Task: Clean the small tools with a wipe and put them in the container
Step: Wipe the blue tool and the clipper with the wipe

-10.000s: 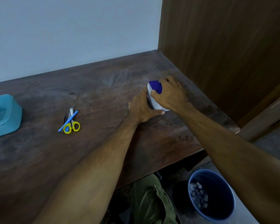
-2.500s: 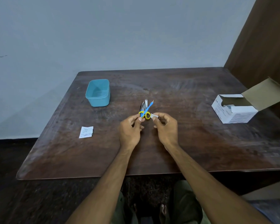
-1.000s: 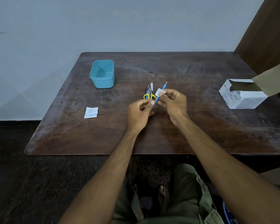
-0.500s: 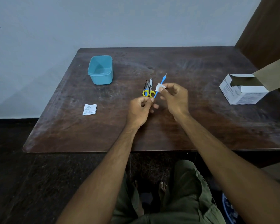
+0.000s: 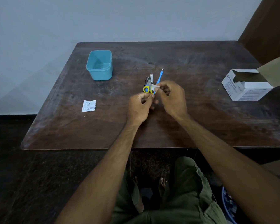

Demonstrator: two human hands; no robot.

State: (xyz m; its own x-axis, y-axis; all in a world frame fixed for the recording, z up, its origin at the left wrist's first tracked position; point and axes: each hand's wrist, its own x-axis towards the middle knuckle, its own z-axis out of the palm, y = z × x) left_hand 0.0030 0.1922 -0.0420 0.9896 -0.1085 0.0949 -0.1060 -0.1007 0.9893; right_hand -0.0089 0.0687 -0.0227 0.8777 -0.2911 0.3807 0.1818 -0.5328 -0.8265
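The left hand [image 5: 140, 105] pinched the lower end of the blue tool [image 5: 158, 78], held above the surface [image 5: 200, 123]. The right hand [image 5: 172, 97] pinched the wipe [image 5: 155, 86] around its handle. Wiping well likely meant sliding toward the pointed tip, keeping a steady grip. The blue container [image 5: 99, 65] stood well apart, empty.

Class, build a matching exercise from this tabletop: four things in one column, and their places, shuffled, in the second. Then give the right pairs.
Things
1. teal container
2. torn wrapper
3. white box
4. blue tool

Places
A. right side of the table, flap open
B. between both hands
C. far left part of the table
D. flat on the table, nearer than the container

Pairs: 1-C, 2-D, 3-A, 4-B
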